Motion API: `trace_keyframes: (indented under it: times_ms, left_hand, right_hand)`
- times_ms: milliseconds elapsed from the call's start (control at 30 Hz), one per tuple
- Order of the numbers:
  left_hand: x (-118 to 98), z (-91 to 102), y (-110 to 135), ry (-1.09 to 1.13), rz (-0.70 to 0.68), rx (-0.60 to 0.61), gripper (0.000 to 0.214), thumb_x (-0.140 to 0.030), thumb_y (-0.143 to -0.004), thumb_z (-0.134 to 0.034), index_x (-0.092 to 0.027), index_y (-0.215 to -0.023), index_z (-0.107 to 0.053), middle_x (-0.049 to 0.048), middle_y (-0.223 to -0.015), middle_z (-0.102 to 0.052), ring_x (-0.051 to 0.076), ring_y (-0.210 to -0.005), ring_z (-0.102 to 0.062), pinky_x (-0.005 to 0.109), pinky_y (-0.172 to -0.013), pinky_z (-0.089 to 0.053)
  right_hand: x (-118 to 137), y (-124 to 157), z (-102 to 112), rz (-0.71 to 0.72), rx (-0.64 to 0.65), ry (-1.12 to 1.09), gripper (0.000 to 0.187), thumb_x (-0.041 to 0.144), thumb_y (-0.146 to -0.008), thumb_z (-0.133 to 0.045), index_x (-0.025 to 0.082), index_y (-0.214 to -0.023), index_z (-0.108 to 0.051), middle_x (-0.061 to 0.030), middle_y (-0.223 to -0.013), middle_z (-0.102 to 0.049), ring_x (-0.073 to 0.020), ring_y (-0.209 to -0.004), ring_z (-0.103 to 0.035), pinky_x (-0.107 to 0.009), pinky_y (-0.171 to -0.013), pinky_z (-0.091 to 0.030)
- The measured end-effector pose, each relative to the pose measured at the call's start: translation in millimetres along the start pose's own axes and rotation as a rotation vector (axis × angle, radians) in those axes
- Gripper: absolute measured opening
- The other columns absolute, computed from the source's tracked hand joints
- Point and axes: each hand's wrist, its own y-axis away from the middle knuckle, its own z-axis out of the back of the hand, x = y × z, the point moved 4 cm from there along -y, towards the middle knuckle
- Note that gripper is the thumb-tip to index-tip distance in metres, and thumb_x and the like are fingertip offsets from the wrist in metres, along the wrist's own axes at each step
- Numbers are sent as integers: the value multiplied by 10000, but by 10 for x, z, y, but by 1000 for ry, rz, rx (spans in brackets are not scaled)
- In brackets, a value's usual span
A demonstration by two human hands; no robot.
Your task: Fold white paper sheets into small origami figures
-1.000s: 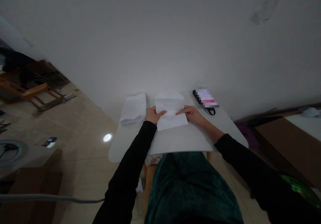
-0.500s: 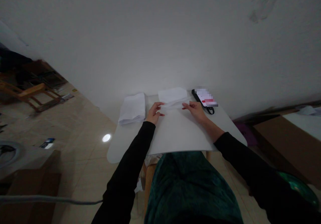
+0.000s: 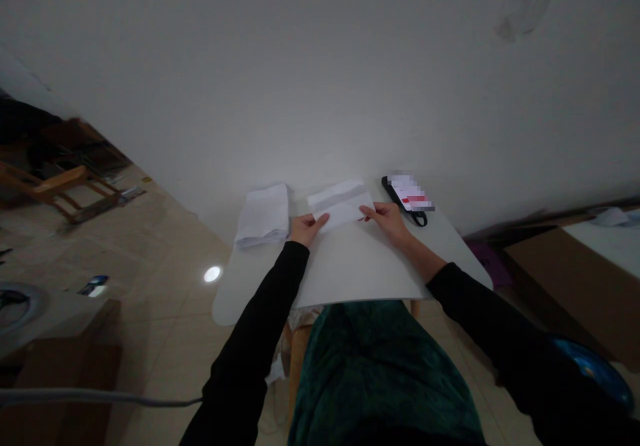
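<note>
The white paper [image 3: 347, 215] is lying on the far half of the white table [image 3: 360, 273], b/w the two hands. The L hand [image 3: 304, 230] is pinching its left end, thumb on top. The R hand [image 3: 391, 221] is gripping the near right corner w/ thumb & fingers.

How far along? The near part is sitting folded over already, I think, so the paper is making a short, wide strip. The far flap [image 3: 336, 193] is sticking out past the fold, not covered yet. Can't tell how many layers there are. A white pile [image 3: 263, 214] is sitting right by the L hand; can't tell if they're touching. A phone-like thing [image 3: 411, 194] w/ a black strap [image 3: 421, 219] is resting near the R hand, its top blurred out.

Vs. 1 sec ago, the paper is reaching less far toward the person. Half a sec ago the L fingers were spread apart & the near edge was curling up; now the L thumb is pressing it down. The pile & phone-like thing are staying put.
</note>
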Motion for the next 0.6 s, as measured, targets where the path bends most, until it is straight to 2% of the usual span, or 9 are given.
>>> trace_keyframes:
  times_ms: [133,233,400,467,600]
  left_hand:
    - [-138,15,-21,3,-78,-29,506,-582,-560,-854,-155,-814,-763,96,-937,-768,217,-891,-702,344,-805,-555]
    - [-310,19,-95,-15,-132,40,395,-501,-642,-841,-175,-850,-764,99,-1136,-740,202,-1034,-682,313,-893,-527]
    - [-475,-60,-276,-91,-47,243,379,-472,-652,-844,-149,-837,-775,123,-1039,-764,170,-790,-693,301,-746,-541]
    - [-488,-102,-331,-116,-13,280,379,-477,-642,-846,-146,-814,-776,113,-1007,-768,159,-752,-683,295,-724,-539]
    - [-471,-179,-342,-76,-4,279,342,-451,-607,-863,-142,-712,-759,63,-785,-750,147,-678,-663,280,-672,-529]
  right_hand:
    - [-3,8,-6,15,13,14,492,653,-735,-699,170,-644,-720,-39,-639,-684,-167,-608,-587,-293,-612,-453]
    - [24,21,-35,29,60,41,483,642,-741,-698,162,-712,-741,-37,-685,-701,-179,-622,-601,-295,-598,-457]
    - [106,42,-61,58,128,88,458,617,-769,-686,163,-740,-747,-24,-701,-692,-184,-650,-607,-292,-607,-463]
    - [135,49,-62,65,163,91,435,593,-795,-676,165,-767,-750,-28,-744,-701,-184,-682,-617,-294,-637,-473]
    - [167,45,-40,53,183,80,414,573,-818,-670,166,-774,-736,-32,-753,-694,-176,-691,-609,-286,-628,-466]
